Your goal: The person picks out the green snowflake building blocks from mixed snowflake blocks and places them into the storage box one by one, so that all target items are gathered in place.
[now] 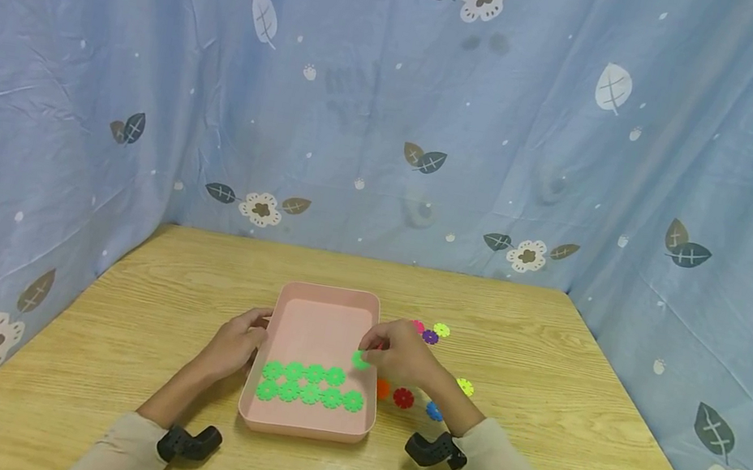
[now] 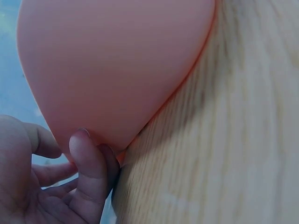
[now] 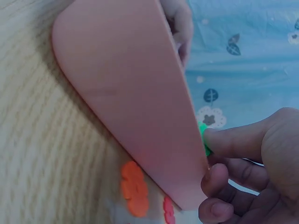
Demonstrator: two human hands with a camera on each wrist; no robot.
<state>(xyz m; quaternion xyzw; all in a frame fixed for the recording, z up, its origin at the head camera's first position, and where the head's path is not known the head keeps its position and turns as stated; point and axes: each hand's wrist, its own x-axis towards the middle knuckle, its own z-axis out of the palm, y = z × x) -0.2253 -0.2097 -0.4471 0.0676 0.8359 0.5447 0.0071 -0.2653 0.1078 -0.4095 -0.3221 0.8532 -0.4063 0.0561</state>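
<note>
A pink rectangular tray [image 1: 326, 321] lies on the table. In its near part are two rows of green notched, flower-shaped plastic discs [image 1: 310, 395]. My left hand [image 1: 235, 346] holds the tray's left side, fingertips [image 2: 86, 154] against the outer wall. Over the tray's right edge, my right hand [image 1: 402, 352] pinches one more green disc [image 3: 204, 137] between thumb and fingers. That disc hangs above the tray floor, to the right of the upper row; the fingers partly cover it.
Right of the tray lie loose discs: orange [image 1: 383, 390], dark red [image 1: 403, 398], blue [image 1: 434, 411], purple [image 1: 430, 336] and yellow-green [image 1: 442, 330]. Some are partly behind the right hand. A blue patterned curtain [image 1: 368, 102] encloses the wooden table [image 1: 194, 264]. Each wrist carries a black device.
</note>
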